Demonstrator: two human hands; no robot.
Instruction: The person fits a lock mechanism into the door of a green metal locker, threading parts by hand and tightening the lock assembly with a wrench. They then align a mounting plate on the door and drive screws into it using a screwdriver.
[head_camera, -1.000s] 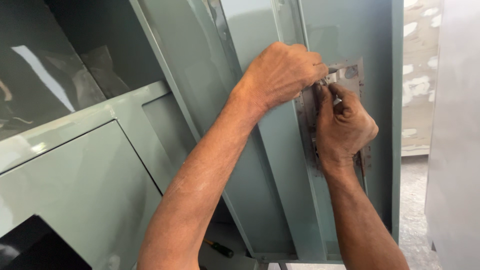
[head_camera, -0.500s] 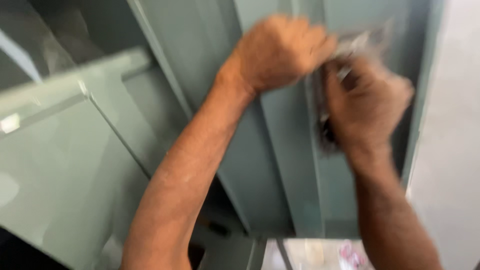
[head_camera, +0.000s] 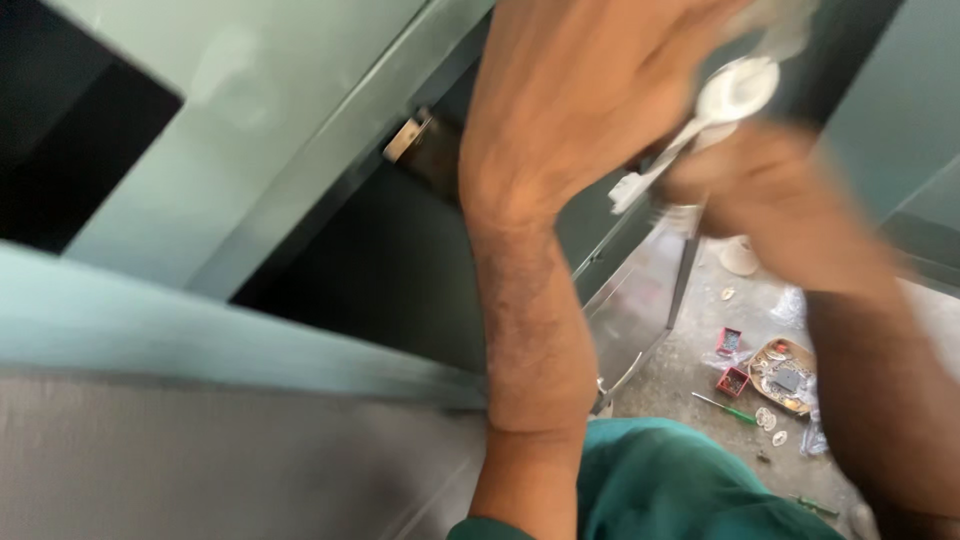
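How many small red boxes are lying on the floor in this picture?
2. One small red box lies on the grey floor left of the round tray; the other red box lies just below it. More may be hidden behind the arms.

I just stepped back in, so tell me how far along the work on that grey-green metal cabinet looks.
Done: nothing finished is plain, the picture is blurred. In hand: both hands are raised at the cabinet; the right hand holds a shiny metal tool, the left hand beside it. Left: small boxes, a tray of parts and a green screwdriver lie on the floor.
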